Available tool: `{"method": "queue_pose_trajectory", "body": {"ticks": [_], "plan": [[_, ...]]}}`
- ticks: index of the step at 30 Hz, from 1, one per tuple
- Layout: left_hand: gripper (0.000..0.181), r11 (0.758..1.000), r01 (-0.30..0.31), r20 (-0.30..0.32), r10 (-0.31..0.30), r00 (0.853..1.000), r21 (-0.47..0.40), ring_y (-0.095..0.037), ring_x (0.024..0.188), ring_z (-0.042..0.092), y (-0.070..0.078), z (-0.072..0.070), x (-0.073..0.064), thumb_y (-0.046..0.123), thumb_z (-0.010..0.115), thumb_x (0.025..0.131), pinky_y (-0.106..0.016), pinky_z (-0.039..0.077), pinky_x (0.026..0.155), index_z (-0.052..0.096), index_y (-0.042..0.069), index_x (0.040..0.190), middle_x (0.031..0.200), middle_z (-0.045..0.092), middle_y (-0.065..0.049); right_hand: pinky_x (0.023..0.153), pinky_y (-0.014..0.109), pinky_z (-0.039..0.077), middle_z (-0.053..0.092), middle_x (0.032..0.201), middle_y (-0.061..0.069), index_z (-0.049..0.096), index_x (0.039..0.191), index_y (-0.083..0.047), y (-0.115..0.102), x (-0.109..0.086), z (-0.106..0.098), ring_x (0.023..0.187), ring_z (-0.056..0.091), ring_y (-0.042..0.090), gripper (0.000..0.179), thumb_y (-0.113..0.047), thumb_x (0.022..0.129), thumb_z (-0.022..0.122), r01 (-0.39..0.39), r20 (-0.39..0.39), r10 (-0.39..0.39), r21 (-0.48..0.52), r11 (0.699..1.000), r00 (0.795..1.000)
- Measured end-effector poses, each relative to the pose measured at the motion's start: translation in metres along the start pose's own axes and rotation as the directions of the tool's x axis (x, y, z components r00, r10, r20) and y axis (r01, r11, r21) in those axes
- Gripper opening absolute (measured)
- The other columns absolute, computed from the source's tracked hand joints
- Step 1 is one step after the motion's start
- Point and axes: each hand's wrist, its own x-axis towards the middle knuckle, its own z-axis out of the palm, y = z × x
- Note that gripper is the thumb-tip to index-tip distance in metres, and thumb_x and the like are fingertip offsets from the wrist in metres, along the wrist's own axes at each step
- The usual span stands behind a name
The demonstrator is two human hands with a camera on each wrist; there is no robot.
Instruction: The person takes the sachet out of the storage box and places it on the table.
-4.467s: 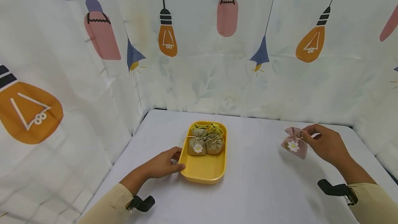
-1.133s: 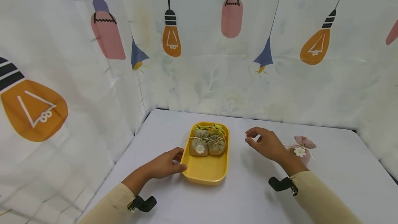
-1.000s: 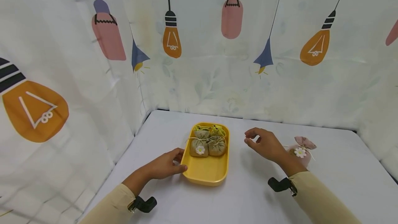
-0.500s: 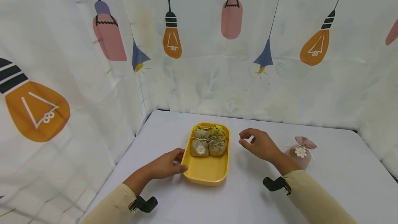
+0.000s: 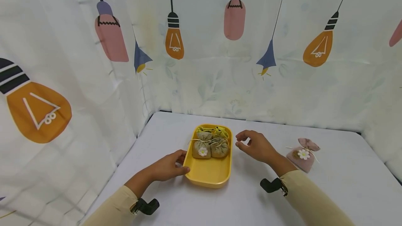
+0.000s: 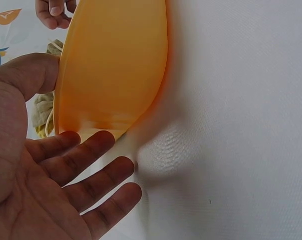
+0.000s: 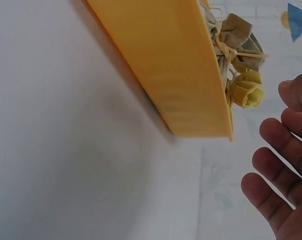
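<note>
My left hand (image 5: 169,166) is at the left side of a yellow tray (image 5: 207,172), its thumb touching the rim near the front corner. In the left wrist view its fingers (image 6: 98,182) are loosely extended beside the tray wall. Inside the tray's far half sit two beige drawstring pouches, one pouch (image 5: 202,145) with a white flower, the other pouch (image 5: 220,147) plain, with yellow-green pouches (image 5: 220,131) behind them. My right hand (image 5: 255,145) hovers just right of the tray, fingers relaxed and apart, holding nothing.
A pink drawstring pouch (image 5: 302,156) with a white flower lies on the white table (image 5: 339,184) to the right of my right forearm. Behind the table hangs a pale curtain (image 5: 201,79) printed with lamps.
Earlier my right hand held the pink pouch over the right of the table; the pouch now lies there. That hand has moved left, close to the tray. The left hand stays put.
</note>
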Motion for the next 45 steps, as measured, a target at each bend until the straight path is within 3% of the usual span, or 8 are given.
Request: {"method": "queue_pose_trajectory", "body": {"ticks": [9,29,45], "plan": [[0.064,1.000,0.001,-0.005,-0.001,1.000,0.007,-0.025,0.118,0.060,0.000,0.000,-0.001,0.038,0.073,0.095,-0.051,0.052,0.098,0.048,0.008,0.145,0.129,0.062,-0.004,0.083,0.038,0.054,0.068,0.102,-0.005,0.073,0.114,-0.013,-0.006,0.003,0.010,0.101,0.063,0.025,0.023,-0.023,0.093,0.076,-0.012,0.021,0.012,0.013,1.000,1.000],[0.063,1.000,-0.001,0.003,0.001,1.000,-0.005,-0.024,0.118,0.060,0.003,-0.001,-0.002,0.037,0.073,0.095,-0.049,0.052,0.099,0.048,0.008,0.145,0.128,0.063,-0.004,0.087,0.037,0.055,0.066,0.097,-0.010,0.073,0.108,-0.020,-0.018,0.015,0.022,0.098,0.061,0.019,0.018,-0.028,0.093,0.077,-0.001,0.080,0.001,-0.003,1.000,0.997],[0.063,1.000,-0.009,0.004,0.009,1.000,-0.006,-0.024,0.117,0.060,0.001,0.000,-0.002,0.038,0.073,0.096,-0.049,0.053,0.098,0.048,0.009,0.145,0.127,0.063,-0.003,0.090,0.040,0.054,0.067,0.097,-0.009,0.074,0.111,-0.018,-0.023,0.020,0.031,0.100,0.064,0.024,0.020,-0.027,0.094,0.076,-0.023,0.080,0.023,-0.008,1.000,0.997]]}}
